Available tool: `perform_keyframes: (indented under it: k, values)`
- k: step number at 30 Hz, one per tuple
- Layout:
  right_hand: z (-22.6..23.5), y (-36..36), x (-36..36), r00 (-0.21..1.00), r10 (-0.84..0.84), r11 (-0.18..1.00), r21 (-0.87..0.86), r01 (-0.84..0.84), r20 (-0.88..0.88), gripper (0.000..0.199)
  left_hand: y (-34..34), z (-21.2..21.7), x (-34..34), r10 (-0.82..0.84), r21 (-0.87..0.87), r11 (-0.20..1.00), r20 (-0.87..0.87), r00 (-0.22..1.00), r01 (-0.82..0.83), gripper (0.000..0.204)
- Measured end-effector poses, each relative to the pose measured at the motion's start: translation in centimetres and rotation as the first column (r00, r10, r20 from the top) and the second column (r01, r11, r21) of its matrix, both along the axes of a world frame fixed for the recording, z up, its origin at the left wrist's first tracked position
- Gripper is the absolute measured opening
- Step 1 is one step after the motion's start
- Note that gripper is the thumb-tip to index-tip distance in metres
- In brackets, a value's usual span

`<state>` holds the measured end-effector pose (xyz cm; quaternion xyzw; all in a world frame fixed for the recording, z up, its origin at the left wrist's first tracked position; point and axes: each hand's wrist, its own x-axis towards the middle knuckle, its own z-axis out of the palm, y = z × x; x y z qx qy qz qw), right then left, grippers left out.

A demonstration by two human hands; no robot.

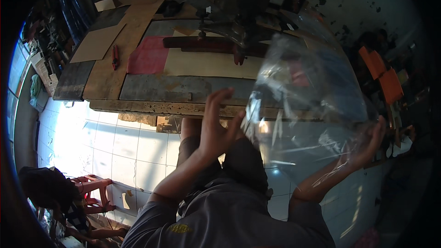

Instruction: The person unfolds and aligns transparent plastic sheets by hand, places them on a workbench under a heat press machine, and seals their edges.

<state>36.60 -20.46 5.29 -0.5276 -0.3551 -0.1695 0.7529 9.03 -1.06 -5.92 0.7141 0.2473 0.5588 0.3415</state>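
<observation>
A large clear plastic bag or sheet (294,105), crumpled and shiny, hangs in the air over the right part of the workbench front. My right hand (371,143) is at its lower right edge with fingers curled against it, and some plastic lies over that forearm. Close to the plastic's left edge is my left hand (217,126), raised with its fingers and thumb apart. Whether the left thumb touches the film I cannot tell. Through the plastic, part of the bench shows blurred.
A wooden workbench (151,105) carries a dark machine (239,32), a pink-red sheet (148,55), a cream sheet (206,64), brown cardboard (97,42) and red-handled pliers (115,58). Orange pieces (390,85) stand right. A red stool (95,193) and another person's arm (103,233) are lower left.
</observation>
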Motion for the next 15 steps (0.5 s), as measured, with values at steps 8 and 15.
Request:
perform_keyframes:
  k: [8, 15]
  values:
    - [5.0, 2.0, -6.1, 0.668, -0.738, 0.675, 0.151, 0.723, 0.101, 0.053, -8.8, -0.8, 2.8, -0.693, -0.322, 0.717, -0.227, 0.685, 0.618, 0.067]
    - [3.8, 1.7, -6.3, 0.733, -0.63, 0.777, 0.186, 0.602, 0.257, 0.064, -9.7, -2.1, 4.5, -0.774, -0.358, 0.577, 0.046, 0.631, 0.734, 0.09]
